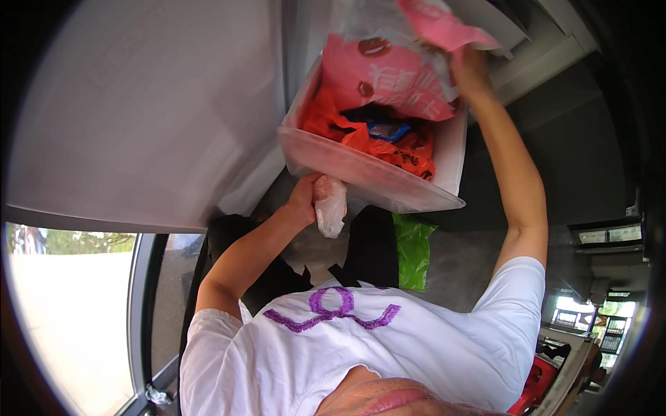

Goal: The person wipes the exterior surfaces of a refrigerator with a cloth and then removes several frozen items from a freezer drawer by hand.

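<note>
A translucent freezer drawer (364, 164) is pulled out in front of me. Inside lie a red plastic bag (359, 136) and, among its folds, something with a blue edge (387, 130). Behind these sits a large pink printed bag (385, 78). Up at the drawer's back right, my right hand (472, 75) grips the upper part of the pink bag and is slightly blurred. My left hand (304, 200) is below the drawer front, holding a small pale bundle wrapped in clear plastic (330, 207). What the wrapping contains cannot be made out.
A large grey door panel (156, 104) stands open on the left, beside a bright glass door or window (73, 312). On the floor to the right of my legs lies a green plastic bag (413, 252). A red stool (536, 382) is at the lower right.
</note>
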Demonstrator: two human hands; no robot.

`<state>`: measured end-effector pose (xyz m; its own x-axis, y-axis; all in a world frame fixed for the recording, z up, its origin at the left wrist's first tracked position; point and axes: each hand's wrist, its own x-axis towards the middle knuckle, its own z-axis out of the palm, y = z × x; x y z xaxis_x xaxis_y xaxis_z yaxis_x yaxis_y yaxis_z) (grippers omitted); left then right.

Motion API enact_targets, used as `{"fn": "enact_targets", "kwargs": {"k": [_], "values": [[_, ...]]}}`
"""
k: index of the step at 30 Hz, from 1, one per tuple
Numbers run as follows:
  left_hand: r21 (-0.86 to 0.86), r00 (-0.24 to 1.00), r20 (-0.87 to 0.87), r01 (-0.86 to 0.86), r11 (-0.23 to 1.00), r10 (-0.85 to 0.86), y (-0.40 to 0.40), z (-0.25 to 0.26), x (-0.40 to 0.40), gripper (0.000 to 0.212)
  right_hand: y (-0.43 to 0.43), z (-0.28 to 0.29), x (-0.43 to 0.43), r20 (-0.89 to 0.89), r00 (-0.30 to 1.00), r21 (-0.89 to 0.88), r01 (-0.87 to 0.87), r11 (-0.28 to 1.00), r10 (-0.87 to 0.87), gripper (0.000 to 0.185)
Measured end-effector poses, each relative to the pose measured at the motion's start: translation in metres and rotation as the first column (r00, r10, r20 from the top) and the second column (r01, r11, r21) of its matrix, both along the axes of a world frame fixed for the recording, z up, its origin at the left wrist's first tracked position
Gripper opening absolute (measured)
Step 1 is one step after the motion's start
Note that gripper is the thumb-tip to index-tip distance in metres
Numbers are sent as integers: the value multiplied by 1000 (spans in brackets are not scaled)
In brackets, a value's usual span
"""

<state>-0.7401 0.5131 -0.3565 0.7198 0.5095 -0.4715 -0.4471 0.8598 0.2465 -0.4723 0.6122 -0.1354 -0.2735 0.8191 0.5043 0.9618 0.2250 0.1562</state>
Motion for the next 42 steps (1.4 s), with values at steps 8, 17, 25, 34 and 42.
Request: {"fn": "enact_targets", "kwargs": {"k": [8,17,25,34,42], "values": [[-27,999,15,-35,999,35,-1,-6,3,33,-53,-38,-4,-391,759,-248,-631,735,520,15],[-41,997,0,-72,997,72,0,-17,0,25,-49,35,-26,-319,932,-752,-358,553,170,58],[-71,994,-38,-106,992,103,1,-23,9,32,38,9,-49,-979,-42,1,-979,206,-199,53],[-57,999,0,-44,997,44,3,-31,7,21,-43,-70,-104,-476,705,-577,-702,418,526,28],[-56,997,-10,-77,995,76,-1,-30,10,20,41,-37,-71,-536,832,-577,-484,658,143,39]]}}
